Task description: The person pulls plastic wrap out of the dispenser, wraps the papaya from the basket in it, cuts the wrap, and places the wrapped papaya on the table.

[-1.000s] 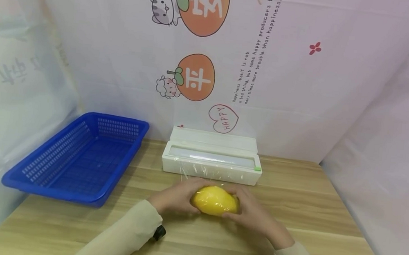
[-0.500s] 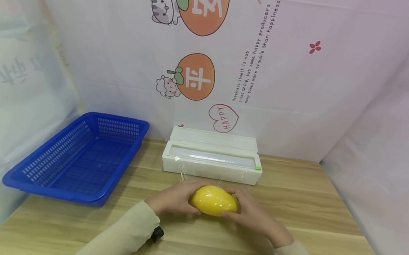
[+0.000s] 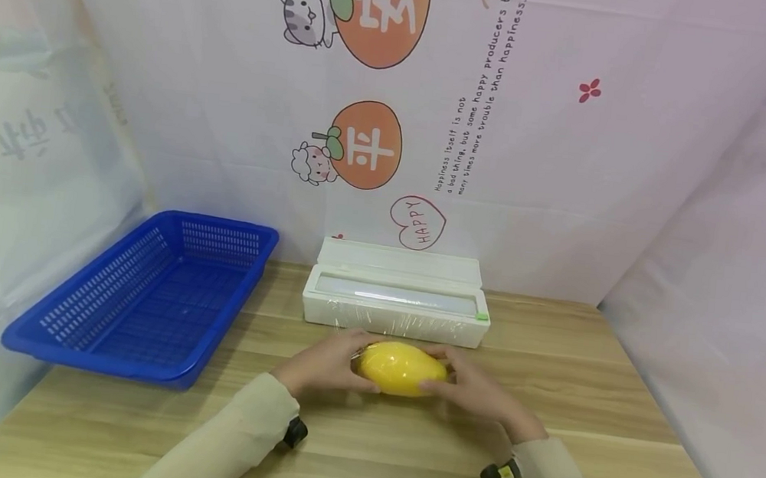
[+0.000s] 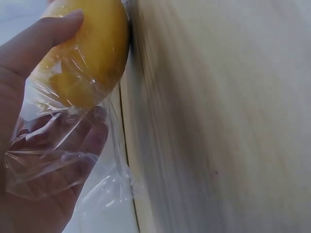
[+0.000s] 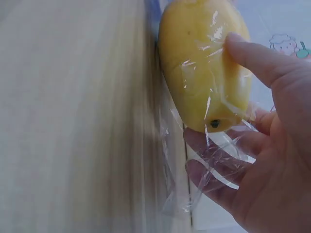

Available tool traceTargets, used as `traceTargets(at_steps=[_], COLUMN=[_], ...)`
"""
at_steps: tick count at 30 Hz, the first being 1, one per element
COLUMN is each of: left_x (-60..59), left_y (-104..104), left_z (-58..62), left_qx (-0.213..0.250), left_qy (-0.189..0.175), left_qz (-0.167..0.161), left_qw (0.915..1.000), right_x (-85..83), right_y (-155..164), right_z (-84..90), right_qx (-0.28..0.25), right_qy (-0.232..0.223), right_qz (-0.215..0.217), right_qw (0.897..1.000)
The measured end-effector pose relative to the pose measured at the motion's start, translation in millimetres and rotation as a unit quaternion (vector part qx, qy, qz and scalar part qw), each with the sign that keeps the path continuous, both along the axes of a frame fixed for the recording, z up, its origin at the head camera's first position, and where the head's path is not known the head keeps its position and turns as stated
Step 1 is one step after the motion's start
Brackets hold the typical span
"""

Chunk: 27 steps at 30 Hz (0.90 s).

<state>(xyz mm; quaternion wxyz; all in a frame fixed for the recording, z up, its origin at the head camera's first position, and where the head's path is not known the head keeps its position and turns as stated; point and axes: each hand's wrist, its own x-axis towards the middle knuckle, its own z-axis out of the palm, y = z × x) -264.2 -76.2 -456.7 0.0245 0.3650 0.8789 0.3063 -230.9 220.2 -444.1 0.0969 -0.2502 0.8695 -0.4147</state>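
A yellow mango (image 3: 402, 369) sits at the lower centre of the head view, on or just above the wooden table (image 3: 615, 415), with clear cling film (image 5: 214, 165) wrapped over its skin. It is held end to end: the left hand (image 3: 322, 364) cups its left end and the right hand (image 3: 472, 390) its right end, so the fruit stays steady while the film lies tight against it.

In the left wrist view the thumb (image 4: 43, 36) presses on the mango's side at the upper left and the other fingers curl underneath, with loose film bunched in the palm. The right wrist view mirrors this: the thumb (image 5: 257, 58) lies on top at the upper right, and the fingers below pinch the slack film at the stem end. Both hands are therefore closed round the wrapped fruit, not wide, gathering the spare film at the ends.

Just behind the mango, at mid-frame, stands a white film dispenser (image 3: 396, 299), close enough for a sheet to be drawn forward. A blue basket (image 3: 91, 319) rests at the left of the frame, well apart from the hands
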Motion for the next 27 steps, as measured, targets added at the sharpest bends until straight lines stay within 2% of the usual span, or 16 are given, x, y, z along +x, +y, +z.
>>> traceTargets(at_steps=[5, 9, 15, 19, 22, 27], left_x=[-6.1, -11.7, -27.9, -36.3, -36.4, -33.9], left_y=[-3, -4, -6, -4, -3, 0], left_z=[-2.4, -4.7, -8.9, -7.8, -2.2, 4.2], left_qx=[0.002, 0.014, 0.059, 0.067, 0.057, 0.053], left_qy=[0.012, 0.001, -0.034, -0.061, -0.081, -0.094], left_qz=[0.018, 0.019, -0.016, -0.037, -0.028, -0.018], left_qw=[0.9998, 0.9997, 0.9976, 0.9953, 0.9947, 0.9940], right_x=[-7.4, -13.5, -24.2, -30.8, -34.9, -41.3], right_y=[2, 3, 3, 2, 3, 3], right_z=[-0.3, -3.4, -7.8, -10.0, -11.3, -12.4], right_qx=[0.000, -0.010, -0.027, -0.034, -0.039, -0.040], right_qy=[-0.021, -0.026, -0.031, -0.033, -0.036, -0.041], right_qz=[-0.016, -0.020, -0.043, -0.045, -0.038, -0.033], right_qw=[1.000, 0.999, 0.998, 0.998, 0.998, 0.998])
